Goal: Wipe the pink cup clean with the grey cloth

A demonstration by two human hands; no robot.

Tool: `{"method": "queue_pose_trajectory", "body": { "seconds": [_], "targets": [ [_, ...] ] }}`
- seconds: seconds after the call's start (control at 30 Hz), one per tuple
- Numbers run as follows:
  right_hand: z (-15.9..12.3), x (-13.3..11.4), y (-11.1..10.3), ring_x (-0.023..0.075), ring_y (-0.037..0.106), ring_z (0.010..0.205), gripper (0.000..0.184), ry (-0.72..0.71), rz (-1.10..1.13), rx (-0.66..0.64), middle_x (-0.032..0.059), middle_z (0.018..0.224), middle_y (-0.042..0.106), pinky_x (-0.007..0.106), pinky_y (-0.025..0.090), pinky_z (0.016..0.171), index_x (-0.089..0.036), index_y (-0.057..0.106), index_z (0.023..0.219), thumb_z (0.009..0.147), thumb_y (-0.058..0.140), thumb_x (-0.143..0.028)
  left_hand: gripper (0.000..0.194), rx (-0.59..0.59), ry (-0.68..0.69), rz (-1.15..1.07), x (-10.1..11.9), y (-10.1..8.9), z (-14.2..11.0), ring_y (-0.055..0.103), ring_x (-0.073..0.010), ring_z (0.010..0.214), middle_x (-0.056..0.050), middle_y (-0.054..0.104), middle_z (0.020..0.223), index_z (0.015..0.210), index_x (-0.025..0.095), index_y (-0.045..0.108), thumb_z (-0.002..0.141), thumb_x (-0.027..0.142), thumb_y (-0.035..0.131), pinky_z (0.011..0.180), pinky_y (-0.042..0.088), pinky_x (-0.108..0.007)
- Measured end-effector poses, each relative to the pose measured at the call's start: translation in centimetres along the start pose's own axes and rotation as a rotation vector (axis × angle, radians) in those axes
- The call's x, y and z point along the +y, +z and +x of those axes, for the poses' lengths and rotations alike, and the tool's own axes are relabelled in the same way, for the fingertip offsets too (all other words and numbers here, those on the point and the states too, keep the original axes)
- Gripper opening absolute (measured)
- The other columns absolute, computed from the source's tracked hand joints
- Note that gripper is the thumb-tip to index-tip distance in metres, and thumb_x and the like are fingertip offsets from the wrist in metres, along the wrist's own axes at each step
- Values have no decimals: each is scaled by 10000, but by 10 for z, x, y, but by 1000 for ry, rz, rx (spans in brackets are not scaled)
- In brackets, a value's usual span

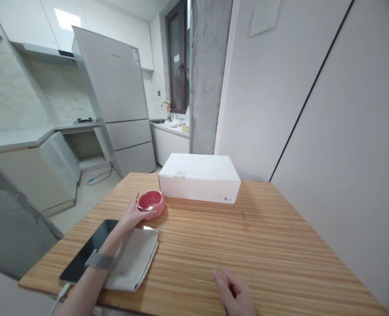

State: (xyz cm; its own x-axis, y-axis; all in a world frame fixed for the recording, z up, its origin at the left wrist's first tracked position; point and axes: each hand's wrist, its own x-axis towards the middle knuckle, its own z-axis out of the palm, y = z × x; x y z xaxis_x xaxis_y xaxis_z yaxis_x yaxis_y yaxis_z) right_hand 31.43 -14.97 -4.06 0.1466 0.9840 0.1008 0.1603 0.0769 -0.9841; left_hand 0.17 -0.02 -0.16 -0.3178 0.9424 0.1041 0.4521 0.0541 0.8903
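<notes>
A white box (200, 177) sits at the far edge of the wooden surface (263, 245) — nearer, a folded grey cloth (135, 259) beside a dark phone (89, 250) (cable attached); a fridge (118, 96) stands behind.

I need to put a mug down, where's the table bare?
Bare wood runs along the table between the white box and the right hand, out to the wall. The left side is crowded: left hand on pink dish, grey cloth, tablet.

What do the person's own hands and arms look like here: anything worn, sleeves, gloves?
Both hands are bare, no gloves. The left hand has a grey band around the wrist and a bare forearm with no sleeve showing. The right hand shows no ring or band.
</notes>
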Motion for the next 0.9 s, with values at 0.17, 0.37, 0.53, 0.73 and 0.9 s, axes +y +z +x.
{"method": "queue_pose_trajectory", "body": {
  "seconds": [0.17,0.37,0.53,0.73,0.9],
  "targets": [
    [0,2,0,118,220,516,613,17,0,-25,-60,545,193,280,250,511,-247,197,531,741,459,-760,824,26,-7,-31,10,6,-5,634,-288,1039,-119,674,1115,1160,146,528,433,322,873,888,495,-376],
    [1,3,-2,121,211,536,594,-2,23,-48,-58,563,191,287,228,523,-244,196,550,765,474,-722,701,9,27,-76,34,28,-18,665,-262,941,-96,705,1009,1079,149,563,464,307,860,802,514,-337],
    [0,6,0,120,221,530,561,-17,27,-36,-59,561,193,292,222,523,-243,198,556,798,481,-662,745,-123,151,-162,64,77,-34,656,-227,960,-95,677,1097,1152,154,530,497,302,854,812,506,-303],
    [1,7,0,114,215,517,558,-49,27,-14,-63,550,187,295,214,516,-240,193,542,806,493,-630,762,-201,225,-181,79,125,-40,646,-249,969,-88,676,1089,1141,171,531,465,276,865,826,491,-328],
    [2,1,1,112,199,521,568,-57,58,-38,-67,550,181,290,211,516,-238,186,548,801,485,-649,738,-211,233,-161,73,139,-39,643,-254,976,-79,676,1083,1129,181,526,473,258,855,843,484,-345]
  ]
}}
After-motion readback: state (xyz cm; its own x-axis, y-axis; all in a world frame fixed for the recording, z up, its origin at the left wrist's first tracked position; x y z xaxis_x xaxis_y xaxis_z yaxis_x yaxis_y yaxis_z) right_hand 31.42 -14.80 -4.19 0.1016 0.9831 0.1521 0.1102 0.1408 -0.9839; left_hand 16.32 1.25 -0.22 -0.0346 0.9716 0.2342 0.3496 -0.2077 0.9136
